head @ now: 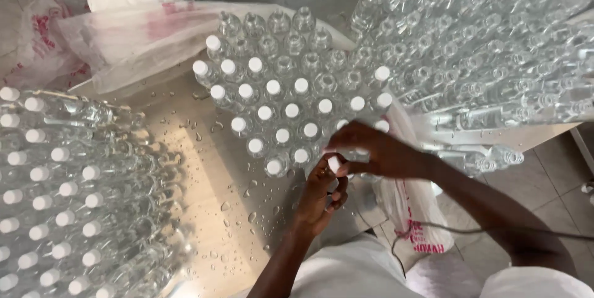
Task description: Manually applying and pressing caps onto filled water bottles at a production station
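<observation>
Capping was roughly half done: the left hand point(318, 196) gripped a clear bottle point(331, 194) at the table point(216, 180) edge, the right hand point(371, 152) pinched a white cap point(335, 164) onto it, while the cluster's far rows point(278, 32) stood uncapped.

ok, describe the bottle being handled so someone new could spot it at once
Start at the wet table and find the middle cluster of clear bottles, part capped white, part still open. At its near edge both hands meet. The bottle is the one off the table, gripped in the left hand, with the right hand pinching its white cap.
</observation>
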